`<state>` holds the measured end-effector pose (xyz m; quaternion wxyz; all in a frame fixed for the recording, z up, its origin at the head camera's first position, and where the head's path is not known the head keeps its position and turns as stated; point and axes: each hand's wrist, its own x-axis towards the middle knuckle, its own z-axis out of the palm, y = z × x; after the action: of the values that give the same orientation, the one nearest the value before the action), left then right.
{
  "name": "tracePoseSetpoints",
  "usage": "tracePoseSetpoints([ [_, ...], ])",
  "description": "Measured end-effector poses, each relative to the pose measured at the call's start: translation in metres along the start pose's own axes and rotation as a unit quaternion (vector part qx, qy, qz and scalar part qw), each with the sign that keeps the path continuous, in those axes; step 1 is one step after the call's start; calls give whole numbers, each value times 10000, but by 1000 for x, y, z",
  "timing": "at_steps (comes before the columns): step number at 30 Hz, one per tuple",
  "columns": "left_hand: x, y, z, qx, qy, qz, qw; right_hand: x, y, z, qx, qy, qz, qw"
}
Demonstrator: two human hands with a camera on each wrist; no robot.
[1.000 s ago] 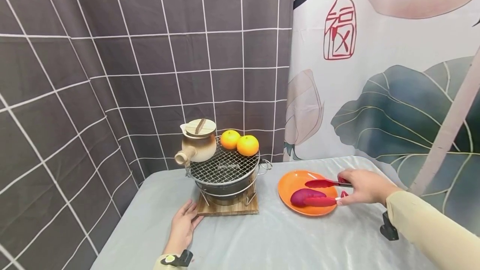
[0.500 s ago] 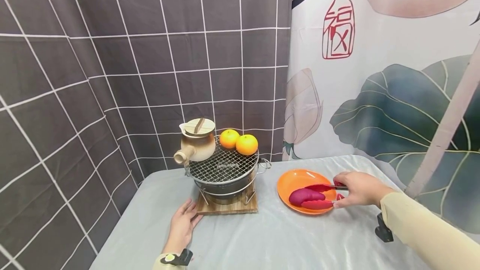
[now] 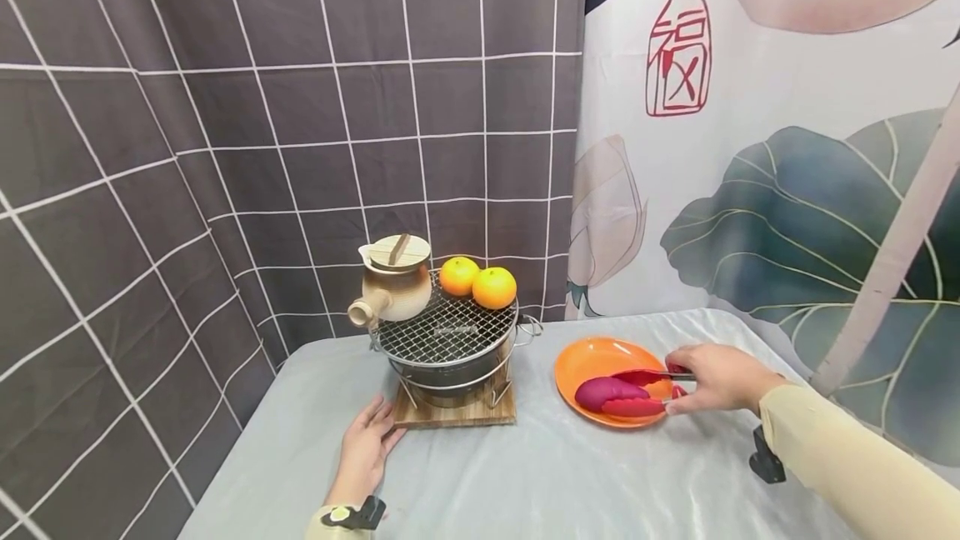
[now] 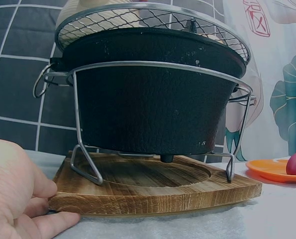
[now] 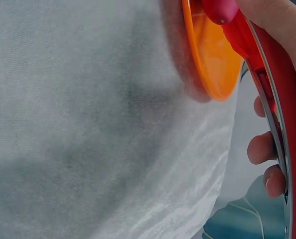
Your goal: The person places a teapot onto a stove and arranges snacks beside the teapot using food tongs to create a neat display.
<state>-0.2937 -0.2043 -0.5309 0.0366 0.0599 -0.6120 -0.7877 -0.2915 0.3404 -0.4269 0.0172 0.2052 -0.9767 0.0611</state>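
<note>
My right hand (image 3: pixel 723 379) grips a pair of red tongs (image 3: pixel 633 408) over the orange plate (image 3: pixel 581 350). Between the tong heads lies a purple, rounded thing like a sweet potato (image 3: pixel 604 392), low over or on the plate; I cannot tell whether it is lifted. The right wrist view shows the fingers curled round the red tongs handle (image 5: pixel 282 74). My left hand (image 3: pixel 362 450) rests at the front left corner of the wooden board (image 4: pixel 153 203), its fingers relaxed against the edge. On that board stands a black grill pot (image 4: pixel 153 99) in a wire stand.
A wire mesh (image 3: pixel 442 340) covers the grill pot. It bears a clay teapot (image 3: pixel 401 294) with a wooden lid and a side handle, and two oranges (image 3: pixel 493 288). Grey cloth (image 3: pixel 555 482) covers the table. Curtains (image 3: pixel 420 90) hang behind.
The tong heads have drawn closer around the purple sweet potato, and the right hand has shifted slightly left. The left hand stays at the board.
</note>
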Motion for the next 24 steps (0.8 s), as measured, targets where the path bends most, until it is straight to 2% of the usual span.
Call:
tracePoseSetpoints([
  [6,1,0,0,17,-9,14,10000,0,0,-6,38,37,64,10000],
  [14,1,-1,0,12,6,-17,10000,4,1,-15,-56,127,-94,9999],
  [24,2,-1,0,39,19,-6,10000,11,0,-34,107,100,113,9998],
])
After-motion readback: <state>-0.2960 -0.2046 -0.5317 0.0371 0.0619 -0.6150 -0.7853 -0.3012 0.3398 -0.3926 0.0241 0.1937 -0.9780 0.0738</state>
